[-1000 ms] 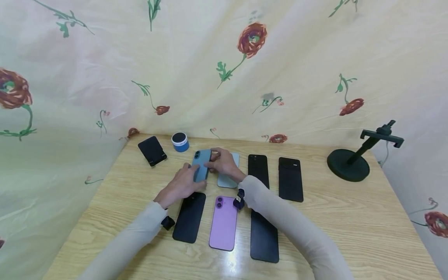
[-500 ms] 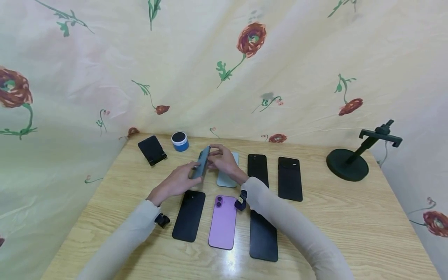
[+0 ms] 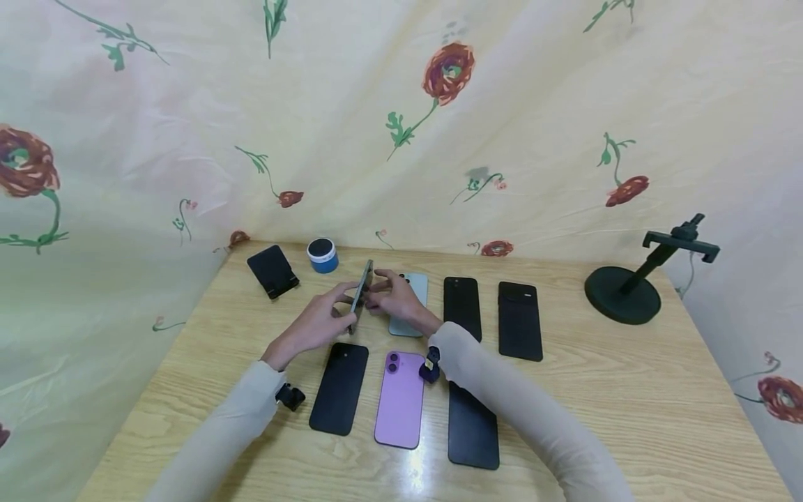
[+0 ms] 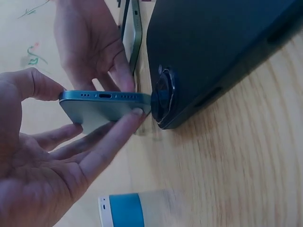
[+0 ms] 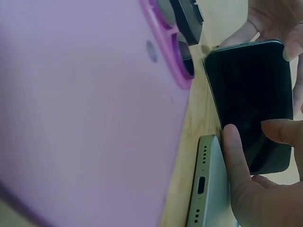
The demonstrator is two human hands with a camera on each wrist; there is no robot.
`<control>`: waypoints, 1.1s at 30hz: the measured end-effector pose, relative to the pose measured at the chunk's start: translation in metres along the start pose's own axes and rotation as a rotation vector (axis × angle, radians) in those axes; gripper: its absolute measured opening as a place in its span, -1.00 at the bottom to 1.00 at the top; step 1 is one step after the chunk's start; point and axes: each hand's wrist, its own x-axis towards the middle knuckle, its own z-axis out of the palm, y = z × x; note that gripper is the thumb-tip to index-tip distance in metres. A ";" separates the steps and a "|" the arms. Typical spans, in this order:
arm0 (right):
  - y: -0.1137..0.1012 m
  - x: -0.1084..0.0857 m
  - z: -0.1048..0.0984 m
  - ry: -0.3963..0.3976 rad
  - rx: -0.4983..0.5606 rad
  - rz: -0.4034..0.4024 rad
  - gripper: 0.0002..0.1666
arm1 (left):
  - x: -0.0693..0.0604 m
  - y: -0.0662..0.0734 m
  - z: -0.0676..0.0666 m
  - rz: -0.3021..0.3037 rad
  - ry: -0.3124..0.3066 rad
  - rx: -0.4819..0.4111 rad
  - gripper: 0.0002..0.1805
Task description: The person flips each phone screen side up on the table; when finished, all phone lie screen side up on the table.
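Note:
A blue phone point(image 3: 360, 296) is tilted up on its edge at the back left of the table. My left hand point(image 3: 314, 321) grips it from the left, thumb and fingers at its edges; the port end of the blue phone point(image 4: 105, 95) shows in the left wrist view. From the other side my right hand point(image 3: 398, 300) holds it too. In the right wrist view the dark screen point(image 5: 251, 94) is visible, the right thumb point(image 5: 274, 130) against it and a finger along its side. A light blue phone point(image 3: 417, 289) lies partly under the right hand.
In front lie a black phone point(image 3: 339, 390), a purple phone point(image 3: 400, 404) and a dark phone point(image 3: 473, 429). Two more black phones point(image 3: 462, 300) point(image 3: 521, 321) lie right. Behind are a black folding stand point(image 3: 272, 270) and a blue speaker point(image 3: 323, 256). A phone holder point(image 3: 624, 296) stands far right.
The blue phone has turned from showing its back to standing nearly edge-on, screen side toward the right hand. The right hand has shifted slightly down and left; the left hand has drawn slightly left.

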 end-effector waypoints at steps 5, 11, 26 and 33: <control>-0.001 -0.001 -0.001 -0.019 -0.021 0.011 -0.16 | 0.001 -0.004 -0.003 -0.002 0.019 -0.066 -0.29; -0.002 -0.001 -0.002 -0.008 -0.177 0.020 -0.06 | 0.003 -0.010 -0.008 0.005 0.026 -0.162 -0.32; -0.005 0.000 0.001 0.014 -0.294 0.047 0.10 | 0.000 -0.019 -0.019 -0.019 0.040 -0.158 -0.29; -0.009 0.004 0.001 0.016 -0.336 0.069 0.13 | -0.004 -0.019 -0.023 -0.061 0.034 -0.093 -0.27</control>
